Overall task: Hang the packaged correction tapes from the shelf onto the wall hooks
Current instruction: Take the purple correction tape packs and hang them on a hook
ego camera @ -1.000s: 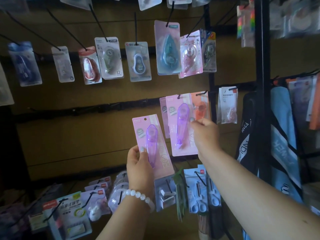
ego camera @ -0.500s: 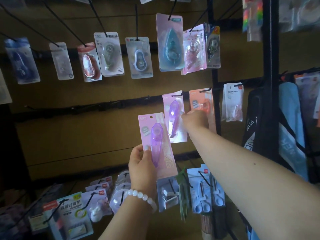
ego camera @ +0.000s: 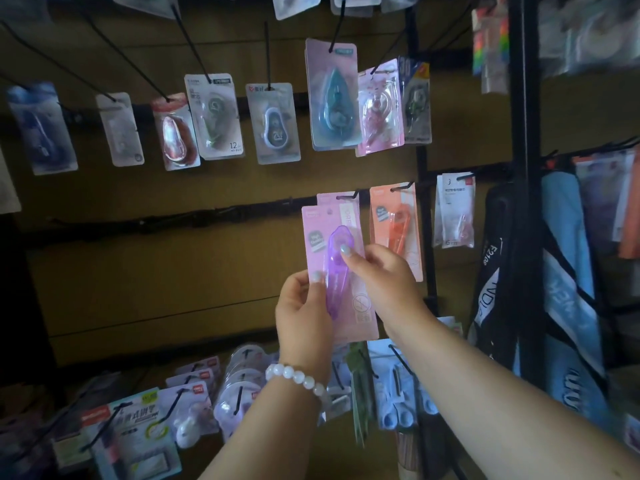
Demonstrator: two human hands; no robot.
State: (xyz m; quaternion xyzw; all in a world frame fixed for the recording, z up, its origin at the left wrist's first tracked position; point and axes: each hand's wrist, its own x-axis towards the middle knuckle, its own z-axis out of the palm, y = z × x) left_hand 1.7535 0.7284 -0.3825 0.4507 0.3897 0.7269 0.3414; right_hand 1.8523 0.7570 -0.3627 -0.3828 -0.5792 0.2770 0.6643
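Note:
A pink card with a purple correction tape (ego camera: 334,271) is held up in front of the wall, just below a black hook (ego camera: 348,195). My left hand (ego camera: 303,320) grips its lower left edge. My right hand (ego camera: 384,278) pinches it at the right, thumb on the purple blister. Behind it an identical pink pack (ego camera: 343,209) hangs on that hook. An orange pack (ego camera: 398,223) hangs on the hook to the right.
A row of other tape packs (ego camera: 270,123) hangs on long hooks above. Packaged goods (ego camera: 194,407) hang on lower hooks near my forearms. A black upright post (ego camera: 523,168) and blue bags (ego camera: 568,289) stand at right.
My right hand left the hung pink pack and came back to the pack in my left hand. That pack has been raised up and right, in front of the hung one.

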